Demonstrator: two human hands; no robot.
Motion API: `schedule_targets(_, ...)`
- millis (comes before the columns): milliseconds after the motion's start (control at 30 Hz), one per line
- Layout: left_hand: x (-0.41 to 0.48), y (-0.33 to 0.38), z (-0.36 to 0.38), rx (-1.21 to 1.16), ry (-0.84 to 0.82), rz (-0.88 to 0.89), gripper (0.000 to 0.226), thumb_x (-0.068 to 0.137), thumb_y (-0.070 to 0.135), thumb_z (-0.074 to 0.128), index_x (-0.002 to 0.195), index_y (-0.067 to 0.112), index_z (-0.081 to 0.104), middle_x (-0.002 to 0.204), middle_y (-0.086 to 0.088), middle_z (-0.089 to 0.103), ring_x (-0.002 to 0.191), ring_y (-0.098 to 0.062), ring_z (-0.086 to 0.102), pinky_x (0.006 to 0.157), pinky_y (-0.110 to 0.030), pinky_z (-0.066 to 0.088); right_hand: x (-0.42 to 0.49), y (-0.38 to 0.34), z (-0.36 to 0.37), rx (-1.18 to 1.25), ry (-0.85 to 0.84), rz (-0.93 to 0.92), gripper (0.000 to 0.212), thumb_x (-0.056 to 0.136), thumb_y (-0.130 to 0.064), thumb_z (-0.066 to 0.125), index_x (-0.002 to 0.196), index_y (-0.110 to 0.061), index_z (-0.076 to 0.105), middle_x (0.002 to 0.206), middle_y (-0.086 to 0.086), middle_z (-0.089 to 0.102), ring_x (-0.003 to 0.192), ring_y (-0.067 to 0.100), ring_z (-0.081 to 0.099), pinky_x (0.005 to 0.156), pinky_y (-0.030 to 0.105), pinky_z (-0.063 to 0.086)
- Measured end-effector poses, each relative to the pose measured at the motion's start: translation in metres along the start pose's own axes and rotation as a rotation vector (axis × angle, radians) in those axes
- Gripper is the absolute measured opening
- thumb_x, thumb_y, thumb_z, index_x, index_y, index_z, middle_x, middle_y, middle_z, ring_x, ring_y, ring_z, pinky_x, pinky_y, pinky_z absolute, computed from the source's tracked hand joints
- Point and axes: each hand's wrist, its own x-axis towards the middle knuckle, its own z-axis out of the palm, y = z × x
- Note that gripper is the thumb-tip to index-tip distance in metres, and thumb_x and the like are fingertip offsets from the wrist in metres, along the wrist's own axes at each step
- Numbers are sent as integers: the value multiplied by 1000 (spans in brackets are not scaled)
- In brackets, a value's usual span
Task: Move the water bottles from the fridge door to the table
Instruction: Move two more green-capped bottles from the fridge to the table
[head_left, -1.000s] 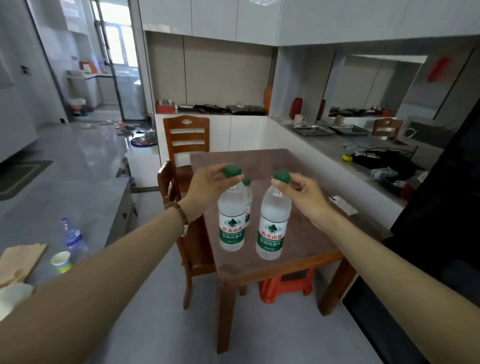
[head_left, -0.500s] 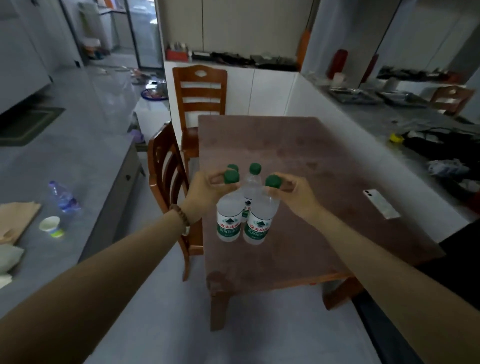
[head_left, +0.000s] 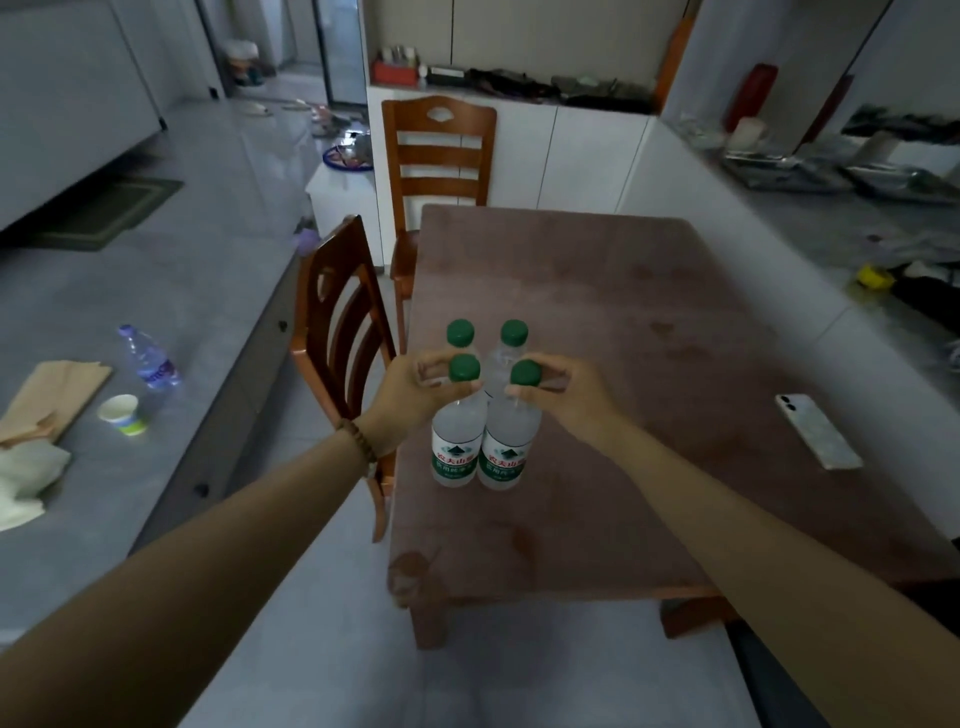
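Left hand (head_left: 415, 387): fingers curled round the neck of the left front bottle (head_left: 455, 447).
Right hand (head_left: 566, 395): pinches the neck of the right front bottle (head_left: 504, 452).
Bottles: both upright at centre frame, near the table (head_left: 623, 312) edge, just before two rear bottles (head_left: 460, 333).
Phone (head_left: 818, 439): on the table, right of frame.
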Motion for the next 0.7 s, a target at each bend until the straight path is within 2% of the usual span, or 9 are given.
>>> schedule_targets(200,3,-5,3,15,-2,-32,31,74,6,73,104,10,68,82,22,71,85,6,65,93,-22,46,5,6,4,24,25,0,40,68,-18,81,106,-15,69,92,-6,69,84,5,63,81,13,49)
schedule_targets(267,4,-5,3,31,-10,-29,31,75,6,73,105,8,68,91,12,72,87,5,65,93,-24,46,6,6,3,28,24,6,40,68,-20,81,106,-15,69,92,-5,69,83,2,62,80,12,48)
schedule_targets(333,4,-5,2,34,-9,-28,33,75,7,73,107,6,68,100,-2,72,95,-7,66,97,-32,46,7,6,4,20,20,7,39,68,-21,81,104,-15,69,92,-5,70,80,-2,62,80,12,48)
schedule_targets(433,5,-5,-2,45,-13,-47,34,75,9,73,108,6,67,106,-7,71,102,-17,65,100,-40,46,5,3,4,10,11,10,33,69,-19,81,99,-19,68,86,-11,68,73,-11,60,76,7,47)
schedule_targets(567,4,-3,-6,80,-41,-64,34,74,14,74,107,10,68,107,-3,71,102,-15,65,99,-39,47,4,0,4,-14,-27,21,29,71,-18,80,96,-19,65,84,-14,66,80,2,61,83,18,49)
schedule_targets(700,-1,3,-6,138,-56,-58,33,77,16,73,109,10,67,108,-2,69,104,-15,62,100,-37,47,-1,-2,8,-6,10,30,30,72,-17,79,96,-19,63,86,-11,65,83,6,60,87,25,48)
